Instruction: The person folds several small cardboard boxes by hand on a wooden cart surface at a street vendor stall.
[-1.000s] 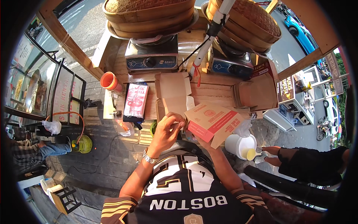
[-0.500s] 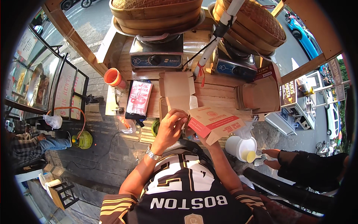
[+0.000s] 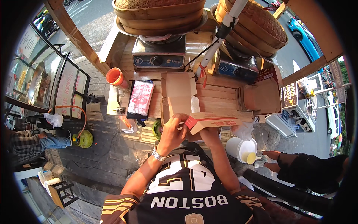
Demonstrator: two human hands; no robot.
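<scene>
A brown cardboard food box (image 3: 214, 122) with red printing is partly folded, held tilted over the table's near edge. At its left end my left hand (image 3: 174, 131), wearing a metal watch, has its fingers bent and closed on the red side panel. Behind and under the box is my right hand (image 3: 209, 136), gripping it from below; most of its fingers are hidden. Just beyond my hands, an unprinted-side-up cardboard box (image 3: 179, 87) lies opened out on the wooden table (image 3: 216, 93).
Bamboo steamers (image 3: 158, 20) sit on two gas stoves (image 3: 158, 56) at the back. A white pole (image 3: 209, 56) rises between them. Left lie an orange cup (image 3: 115, 77) and a plastic-wrapped pack (image 3: 141, 96). Stacked cartons (image 3: 261, 97) stand right, above a white bucket (image 3: 233, 146).
The printed box has tipped, so its top panel now shows more edge-on. My left hand has moved slightly down and closed on its red side; my right hand has gone further beneath.
</scene>
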